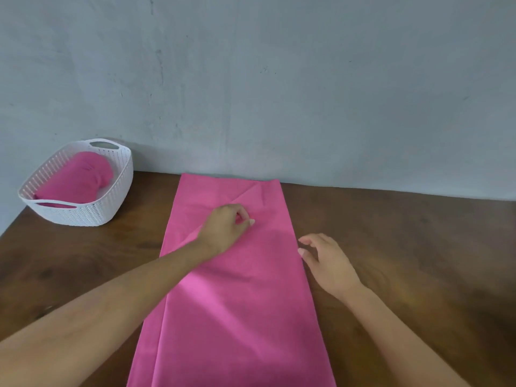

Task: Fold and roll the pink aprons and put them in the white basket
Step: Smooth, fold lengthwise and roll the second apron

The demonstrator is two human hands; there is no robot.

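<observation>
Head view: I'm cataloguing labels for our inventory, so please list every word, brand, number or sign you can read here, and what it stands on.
None: no readable text shows anywhere.
The white basket: plain weave pattern, no label seen.
The pink apron on the table and the rolled apron in the basket: no print or tag visible.
The wall: only scuffs and marks, no writing.

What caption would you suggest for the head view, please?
Left hand pinches the folded apron, right hand open at its edge; a rolled apron lies in the basket.
</observation>
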